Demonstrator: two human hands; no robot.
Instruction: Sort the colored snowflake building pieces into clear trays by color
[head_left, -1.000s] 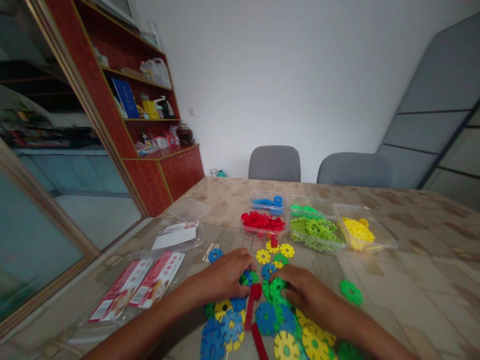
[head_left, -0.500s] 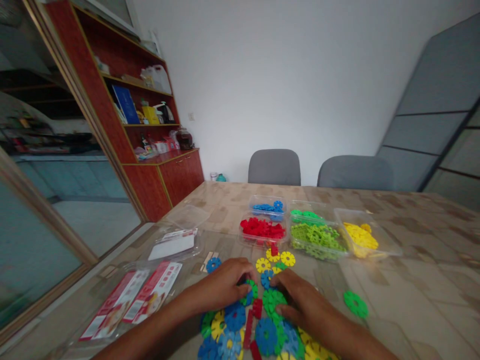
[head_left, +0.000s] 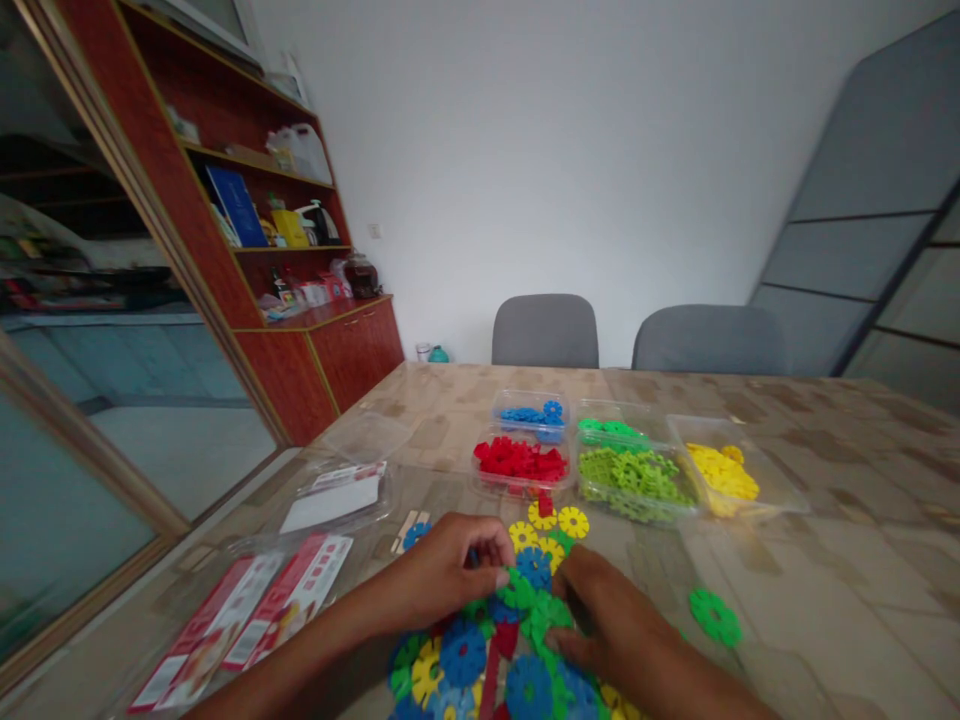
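Observation:
Notched plastic snowflake discs in blue, green, yellow and red lie joined in a cluster low in the head view. My left hand (head_left: 466,565) is closed, thumb and fingers pinching a green disc (head_left: 517,588) at the cluster's middle. My right hand (head_left: 604,610) curls round the right edge of the green discs (head_left: 545,622), thumb towards me and fingertips partly hidden. A blue disc (head_left: 532,567) and yellow discs (head_left: 523,537) lie just beyond the hands. Nearer me are a large blue disc (head_left: 529,686) and a red strip (head_left: 490,680). My right forearm hides some yellow pieces.
Clear tubs hold red pieces (head_left: 520,459), blue discs (head_left: 532,417), light green pieces (head_left: 634,478) and yellow pieces (head_left: 721,473). A loose green disc (head_left: 715,617) lies right, a blue disc (head_left: 416,536) left. Clear packaging with red-white labels (head_left: 281,605) covers the table's left.
The green disc at my left fingertips has moved right and now overlaps the green discs by my right hand. Both hands stay close together; the view has shifted slightly.

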